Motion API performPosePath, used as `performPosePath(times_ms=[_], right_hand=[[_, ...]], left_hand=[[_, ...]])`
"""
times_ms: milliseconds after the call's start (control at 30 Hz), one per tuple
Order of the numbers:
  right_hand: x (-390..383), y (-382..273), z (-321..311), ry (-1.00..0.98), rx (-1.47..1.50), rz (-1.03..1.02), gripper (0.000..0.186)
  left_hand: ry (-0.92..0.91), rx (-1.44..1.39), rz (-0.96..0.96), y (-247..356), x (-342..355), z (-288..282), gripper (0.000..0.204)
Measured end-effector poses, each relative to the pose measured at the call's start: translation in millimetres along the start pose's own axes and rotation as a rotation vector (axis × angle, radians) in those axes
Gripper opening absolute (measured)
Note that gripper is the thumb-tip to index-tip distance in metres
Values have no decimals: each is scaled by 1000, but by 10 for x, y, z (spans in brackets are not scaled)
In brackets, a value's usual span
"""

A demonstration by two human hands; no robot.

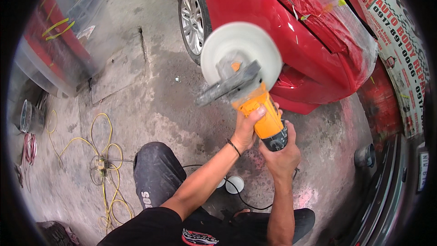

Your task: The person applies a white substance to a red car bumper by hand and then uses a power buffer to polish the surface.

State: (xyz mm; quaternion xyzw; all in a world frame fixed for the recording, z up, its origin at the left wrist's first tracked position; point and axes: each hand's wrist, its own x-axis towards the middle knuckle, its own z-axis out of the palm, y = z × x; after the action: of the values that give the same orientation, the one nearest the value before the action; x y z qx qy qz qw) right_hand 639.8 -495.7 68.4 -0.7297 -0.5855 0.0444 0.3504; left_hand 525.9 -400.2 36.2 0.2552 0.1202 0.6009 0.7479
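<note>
Just right of centre in the head view, around 3 o'clock, the polisher (261,100) hangs in both hands: left hand (245,130) clasping the yellow casing on its 8 o'clock side, right hand (284,155) wrapped about the black butt at 5 o'clock. Its white pad (246,41), blurred, points to 12; whether it touches the red car (241,0) I cannot tell. It looks nose-heavy and rigid, the pad probably softer. Casing and butt seem sound holds, likewise the side handle (230,82); the pad's rim does not.
</note>
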Motion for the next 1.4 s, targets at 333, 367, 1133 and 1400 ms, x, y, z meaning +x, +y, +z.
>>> performPosePath(times_ms=[333, 367, 1133, 1400], right_hand=[[74, 50, 66, -276, -266, -28, 89], [88, 19, 45, -238, -263, -57, 89], [-74, 223, 298, -117, 28, 5, 91], [-360, 996, 879, -42, 358, 128, 100]], left_hand=[[165, -268, -133, -426, -150, -576, 77], [156, -281, -130, -401, -131, -558, 77], [112, 64, -36, -249, -55, -525, 77], [-41, 372, 18, -502, -118, -545, 59]])
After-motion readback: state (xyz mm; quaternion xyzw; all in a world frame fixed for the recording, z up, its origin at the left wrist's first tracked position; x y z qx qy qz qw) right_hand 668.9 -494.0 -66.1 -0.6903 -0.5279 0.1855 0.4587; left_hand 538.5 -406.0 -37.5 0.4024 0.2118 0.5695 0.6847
